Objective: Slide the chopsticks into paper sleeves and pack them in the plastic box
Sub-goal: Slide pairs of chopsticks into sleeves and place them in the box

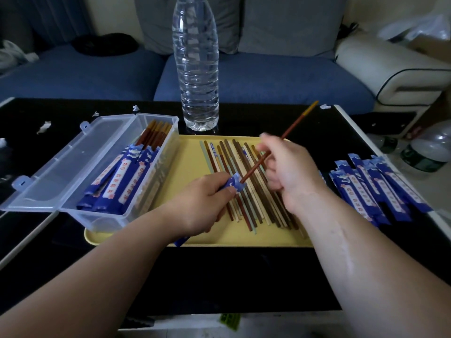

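Upper left of frame: white paper scraps [44,126] lay scattered on the black table [219,276], with a blue sofa [97,71] behind.

Left of frame: the clear plastic box [97,220] sat with its near end on the yellow tray [190,154], and its hinged lid [73,162] was folded flat to the left. The sleeved chopsticks [122,176] lay inside, blue sleeves toward the viewer and brown ends sticking out at the far end.

Top centre: a clear water bottle [196,69] stood upright just beyond the tray.

Centre: the left hand [202,203] was over the tray, fingers curled round a blue paper sleeve [234,185] and the thumb pressing near its mouth. The sleeve's tail showed below the wrist. The loose chopsticks [246,206], brown, red-brown and pale, lay side by side on the tray under both hands.

Right of centre: the right hand [290,172] pinched one red-brown chopstick [290,129] mid-shaft between thumb and fingers. Its lower tip was at the sleeve's mouth, though how far in could not be told. Its yellowish end pointed to the upper right.

Right of frame: a pile of empty blue sleeves [375,191] lay on the table beside the tray. At the far right edge, bottles [429,150] stood beyond the table.
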